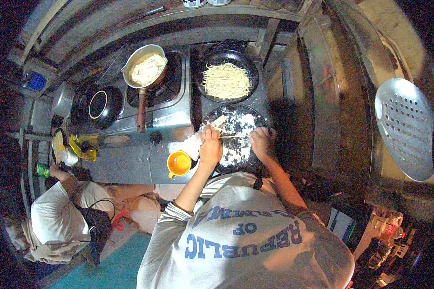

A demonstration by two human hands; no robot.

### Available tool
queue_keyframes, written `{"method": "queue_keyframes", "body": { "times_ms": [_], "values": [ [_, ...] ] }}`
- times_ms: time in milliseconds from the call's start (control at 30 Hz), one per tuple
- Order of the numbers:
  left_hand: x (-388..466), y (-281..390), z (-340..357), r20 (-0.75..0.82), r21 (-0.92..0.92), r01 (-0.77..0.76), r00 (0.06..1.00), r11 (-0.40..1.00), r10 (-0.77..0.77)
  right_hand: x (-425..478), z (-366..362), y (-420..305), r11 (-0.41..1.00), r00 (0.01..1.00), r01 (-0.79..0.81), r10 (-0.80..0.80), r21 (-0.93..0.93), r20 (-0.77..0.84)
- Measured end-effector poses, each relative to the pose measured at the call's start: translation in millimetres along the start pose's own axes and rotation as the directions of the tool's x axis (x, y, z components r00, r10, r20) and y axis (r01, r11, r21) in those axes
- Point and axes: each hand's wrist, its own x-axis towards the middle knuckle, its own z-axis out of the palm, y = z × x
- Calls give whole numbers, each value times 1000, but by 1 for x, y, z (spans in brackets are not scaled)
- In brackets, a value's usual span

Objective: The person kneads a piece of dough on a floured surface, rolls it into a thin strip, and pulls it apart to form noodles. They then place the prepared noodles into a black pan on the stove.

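A thin, pale strand of dough [235, 136] is stretched level between my hands. My left hand [210, 146] pinches one end, and my right hand [262, 143] grips the other. Beneath them lies a round dark tray [235, 164] dusted with white flour. A short piece of dough [219, 122] rests on it just beyond my left fingers. Against the outer side of my left hand is a crumpled plastic bag [191, 146] with white powder. Beyond the tray, a black pan [255, 74] holds a layer of thin noodle strands [226, 81].
An orange mug [179, 163] stands left of my wrist. A saucepan [141, 104] holding pale dough [148, 70] sits on the gas stove [173, 112]. Dark cookware [110, 108] lies further left. A seated person [59, 213] works there. A perforated metal skimmer [407, 126] hangs at right.
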Motion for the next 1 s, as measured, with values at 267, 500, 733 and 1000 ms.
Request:
{"method": "queue_keyframes", "body": {
  "times_ms": [267,500,733,1000],
  "values": [
    [-2,12,4,-31,-172,9,999,985,-14,-14,8,-17,978,998,-19,31,205,-55],
    [-14,9,37,82,-79,-251,963,965,257,-3,-19,-42,990,936,130,-139,49,323],
    [-23,6,37,188,41,-209,962,977,197,-6,-19,-44,992,870,101,-52,-73,491],
    [-14,0,34,193,148,-197,967,969,167,-13,-4,-31,993,935,117,-105,-16,338]
  ]
}}
